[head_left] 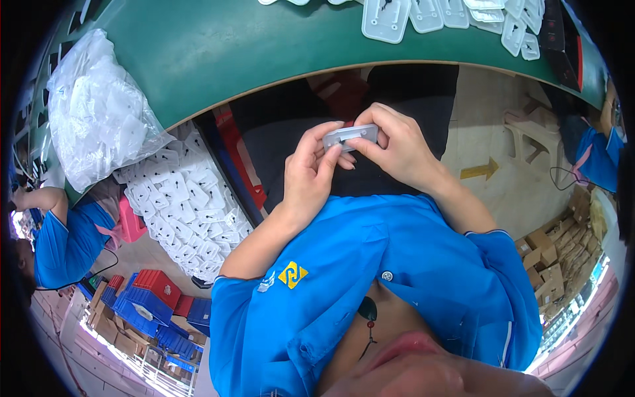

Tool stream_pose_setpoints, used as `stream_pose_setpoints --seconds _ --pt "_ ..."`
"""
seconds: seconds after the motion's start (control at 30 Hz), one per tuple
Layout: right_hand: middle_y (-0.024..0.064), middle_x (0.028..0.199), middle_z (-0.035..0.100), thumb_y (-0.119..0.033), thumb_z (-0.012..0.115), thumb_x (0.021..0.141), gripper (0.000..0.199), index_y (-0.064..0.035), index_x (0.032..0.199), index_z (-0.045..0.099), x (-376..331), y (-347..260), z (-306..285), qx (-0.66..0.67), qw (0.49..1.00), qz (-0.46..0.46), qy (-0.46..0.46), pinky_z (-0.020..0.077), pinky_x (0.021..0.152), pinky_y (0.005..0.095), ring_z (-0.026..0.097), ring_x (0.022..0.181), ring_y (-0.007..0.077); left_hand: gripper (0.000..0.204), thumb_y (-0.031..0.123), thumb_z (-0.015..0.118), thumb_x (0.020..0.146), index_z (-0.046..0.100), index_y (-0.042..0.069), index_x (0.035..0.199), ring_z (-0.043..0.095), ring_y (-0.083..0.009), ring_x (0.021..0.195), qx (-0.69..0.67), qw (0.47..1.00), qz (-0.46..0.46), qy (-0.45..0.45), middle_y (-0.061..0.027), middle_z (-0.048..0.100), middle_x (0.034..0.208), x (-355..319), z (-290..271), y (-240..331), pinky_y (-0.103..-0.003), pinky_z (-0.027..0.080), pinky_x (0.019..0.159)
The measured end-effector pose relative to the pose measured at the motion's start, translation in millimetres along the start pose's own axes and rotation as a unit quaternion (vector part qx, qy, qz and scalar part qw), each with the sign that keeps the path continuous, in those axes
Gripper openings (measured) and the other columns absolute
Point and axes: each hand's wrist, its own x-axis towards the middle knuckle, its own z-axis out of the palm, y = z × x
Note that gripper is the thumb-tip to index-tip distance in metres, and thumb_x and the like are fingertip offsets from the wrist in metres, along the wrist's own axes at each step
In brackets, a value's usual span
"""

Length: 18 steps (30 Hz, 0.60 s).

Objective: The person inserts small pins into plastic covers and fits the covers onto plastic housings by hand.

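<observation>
Between my two hands, just past my lap, is a small white rectangular plastic cover [360, 133] with a shallow, tray-like inside. My left hand [309, 162] grips its left end, thumb at the lower edge and fingers around the side. My right hand [399, 145] holds the right end, with the thumb pressed on the near edge or inside. Fingers hide both ends of the cover. Similar white covers [385, 20] with small dark parts in them lie on the green table [225, 59] ahead.
Left of me, a large batch of white covers [182, 198] lies beside a clear plastic bag [99, 112] of white pieces on the table. A dark box [561, 49] stands at the far right. Co-workers in blue [73, 238] sit on both sides. A beige plastic stool [534, 129] is at right.
</observation>
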Motion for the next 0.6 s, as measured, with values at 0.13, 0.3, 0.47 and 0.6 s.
stream_pose_setpoints --seconds 0.13,0.3,0.47,0.6 --pt "0.0004 0.076 0.053 -0.011 0.065 0.081 0.019 -0.0012 0.093 0.055 2 7 -8 0.245 0.962 0.099 -0.075 0.0416 0.059 0.0215 0.051 0.07 0.0053 0.025 -0.004 0.042 0.091 0.037 -0.003 0.116 0.063 -0.0185 0.072 -0.077 0.996 0.033 0.027 -0.0177 0.059 0.093 1 -4 18 -0.027 0.054 0.066" --pt "0.0017 0.085 0.055 -0.009 0.062 0.084 0.026 -0.0018 0.107 0.051 7 1 -17 0.365 0.93 0.036 0.0 0.0416 0.066 0.0176 0.051 0.074 0.0044 0.016 -0.002 0.044 0.09 0.038 -0.006 0.104 0.062 -0.0216 0.058 -0.017 0.969 0.193 0.155 -0.0172 0.058 0.074 40 -41 70 -0.028 0.053 0.053" --pt "0.0018 0.083 0.057 -0.008 0.058 0.086 0.018 -0.0022 0.103 0.057 5 -16 -43 0.22 0.972 -0.031 0.071 0.0414 0.063 0.0185 0.051 0.07 0.0064 0.018 0.006 0.052 0.089 0.051 -0.008 0.1 0.061 -0.0169 0.057 0.122 0.932 0.243 0.24 -0.0144 0.061 0.073 105 -103 106 -0.024 0.048 0.051" --pt "0.0048 0.085 0.06 -0.013 0.052 0.092 0.019 0.0003 0.104 0.058 1 -3 -115 0.047 0.942 -0.101 0.318 0.0409 0.061 0.0176 0.051 0.068 0.0056 0.026 0.008 0.052 0.09 0.053 -0.006 0.111 0.06 -0.0108 0.064 0.198 0.947 0.158 0.199 -0.0116 0.061 0.081 130 -104 134 -0.02 0.045 0.055"
